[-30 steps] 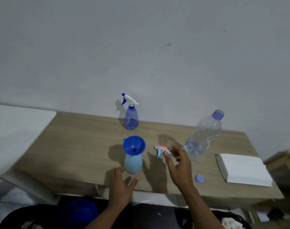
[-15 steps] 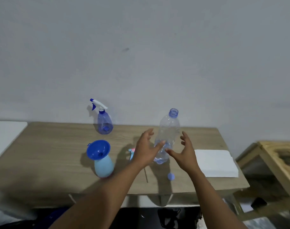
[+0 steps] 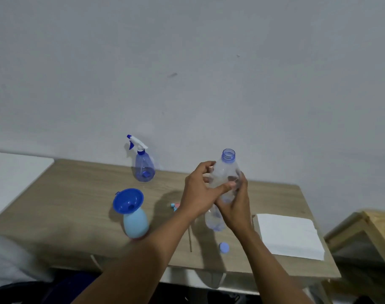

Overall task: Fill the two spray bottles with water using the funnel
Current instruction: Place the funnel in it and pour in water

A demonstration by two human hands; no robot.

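Note:
A clear water bottle [image 3: 226, 170] with an open blue neck stands upright at mid-table, with a little water at its bottom. My left hand [image 3: 198, 191] grips its left side and my right hand [image 3: 236, 205] wraps its right side. A light blue spray bottle [image 3: 136, 222] stands at the left front with a dark blue funnel [image 3: 128, 200] in its mouth. A translucent blue spray bottle [image 3: 144, 166] with a white and blue trigger head stands near the wall. A pink and blue spray head [image 3: 174, 206] lies partly hidden behind my left wrist.
The wooden table [image 3: 77, 194] backs onto a grey wall. A blue bottle cap [image 3: 224, 247] lies near the front edge. A folded white cloth [image 3: 289, 235] lies at the right. A white surface [image 3: 13, 172] adjoins the table on the left, a wooden frame [image 3: 367, 235] on the right.
Both hands have closed around the water bottle, which they only flanked half a second ago. One second ago my right hand was at the pink spray head and my left beside the light blue bottle.

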